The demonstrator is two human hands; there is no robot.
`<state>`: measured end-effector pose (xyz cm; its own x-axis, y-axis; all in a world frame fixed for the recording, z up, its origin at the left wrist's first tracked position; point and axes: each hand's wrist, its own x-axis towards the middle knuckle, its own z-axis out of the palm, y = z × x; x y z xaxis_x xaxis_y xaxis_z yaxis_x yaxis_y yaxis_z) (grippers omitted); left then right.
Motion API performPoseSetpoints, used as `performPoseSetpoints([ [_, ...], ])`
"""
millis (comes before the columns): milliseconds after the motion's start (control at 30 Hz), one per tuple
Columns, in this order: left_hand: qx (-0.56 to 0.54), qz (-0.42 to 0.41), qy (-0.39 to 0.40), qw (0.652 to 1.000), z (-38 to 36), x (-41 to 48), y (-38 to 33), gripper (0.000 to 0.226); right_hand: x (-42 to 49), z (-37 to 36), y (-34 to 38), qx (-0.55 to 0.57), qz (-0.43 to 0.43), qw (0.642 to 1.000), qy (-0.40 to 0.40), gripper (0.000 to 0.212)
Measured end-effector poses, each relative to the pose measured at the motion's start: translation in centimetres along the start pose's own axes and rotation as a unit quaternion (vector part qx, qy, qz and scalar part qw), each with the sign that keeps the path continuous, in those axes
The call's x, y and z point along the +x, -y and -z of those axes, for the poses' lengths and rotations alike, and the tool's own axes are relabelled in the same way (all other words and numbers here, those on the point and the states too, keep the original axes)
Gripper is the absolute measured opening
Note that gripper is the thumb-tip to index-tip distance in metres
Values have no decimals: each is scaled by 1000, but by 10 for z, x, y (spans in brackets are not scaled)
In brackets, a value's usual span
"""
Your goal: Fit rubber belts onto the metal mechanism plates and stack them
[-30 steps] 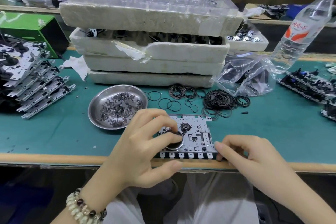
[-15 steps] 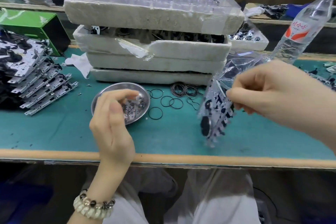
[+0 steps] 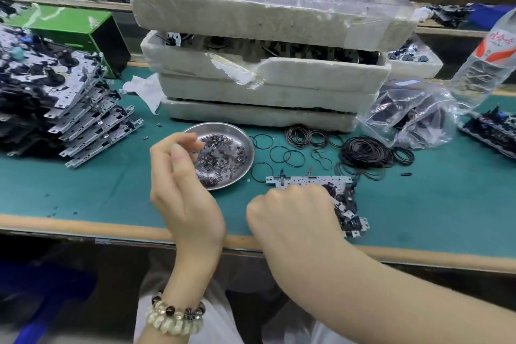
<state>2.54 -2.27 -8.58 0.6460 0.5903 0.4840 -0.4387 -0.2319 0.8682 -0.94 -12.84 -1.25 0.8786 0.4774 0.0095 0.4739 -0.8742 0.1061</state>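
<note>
A metal mechanism plate (image 3: 307,180) lies flat on the green mat near the table's front edge, with black parts showing along its right side. My right hand (image 3: 293,212) lies over its left half, fingers curled down round it, and hides much of the plate. My left hand (image 3: 181,176) hovers above the mat beside the steel dish, fingers loosely curled, nothing visible in them. A heap of black rubber belts (image 3: 365,153) sits just behind the plate, and single loose belts (image 3: 279,154) lie left of the heap. Finished plates stand stacked (image 3: 78,109) at the far left.
A steel dish (image 3: 215,125) of several small washers sits behind my left hand. Stacked foam trays (image 3: 265,84) fill the middle back. On the right are a plastic bag (image 3: 413,114) of parts, a water bottle (image 3: 485,64) and more mechanisms (image 3: 491,131). A green box (image 3: 69,25) stands back left.
My right hand lifted the plate from the front edge, swung it on edge through the air, and has set it flat on the mat. My left hand let go and rose beside the dish.
</note>
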Motion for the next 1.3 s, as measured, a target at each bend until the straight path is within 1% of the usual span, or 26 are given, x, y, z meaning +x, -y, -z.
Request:
performPoseSetpoints([
  [33, -3, 8, 9, 1000, -2, 1, -1, 26, 4, -3, 0, 2, 3, 1000, 15, 69],
  [67, -5, 9, 18, 1000, -2, 1, 0, 25, 8, -6, -8, 22, 0, 1000, 3, 56],
  [100, -9, 11, 23, 1000, -2, 2, 0, 25, 15, -5, -14, 26, -18, 999, -5, 48],
  [200, -15, 12, 21, 1000, -1, 1, 4, 25, 39, -2, -30, 78, -59, 990, -100, 28],
  [233, -16, 17, 18, 1000, -1, 1, 3, 26, 47, -3, -32, 88, -67, 987, -121, 28],
  [333, -16, 20, 18, 1000, -1, 0, 3, 26, 67, -14, -30, 49, -68, 994, -73, 28],
  [400, -20, 19, 18, 999, -1, 0, 4, 26, 77, -20, -24, 31, -68, 996, -53, 19],
  [467, -21, 22, 15, 999, -1, 0, 3, 26, 85, -22, -18, 22, -90, 995, -44, 24],
  [567, -32, 27, 17, 999, -1, -1, 4, 27, 95, -20, -11, -7, -100, 993, -55, 35],
  [700, -36, 27, 16, 999, -1, 0, 5, 26, 98, -23, -1, -50, -83, 992, -74, 43],
  [900, -31, 26, 26, 999, -1, 0, 5, 24, 96, -26, 4, -51, -54, 993, -94, 44],
  [967, -32, 23, 26, 999, -1, 0, 5, 24, 95, -27, 4, -40, -53, 992, -104, 39],
  [1100, -33, 19, 30, 999, 0, 0, 5, 23, 95, -30, 1, -9, -53, 991, -121, 10],
  [1133, -31, 18, 30, 999, 0, 0, 5, 24, 95, -32, 0, -1, -55, 991, -126, 9],
  [1233, -26, 15, 30, 999, 0, -1, 5, 25, 95, -39, -7, 20, -61, 989, -131, 19],
  [1300, -25, 15, 29, 999, 0, 0, 5, 25, 94, -43, -12, 30, -58, 989, -129, 18],
])
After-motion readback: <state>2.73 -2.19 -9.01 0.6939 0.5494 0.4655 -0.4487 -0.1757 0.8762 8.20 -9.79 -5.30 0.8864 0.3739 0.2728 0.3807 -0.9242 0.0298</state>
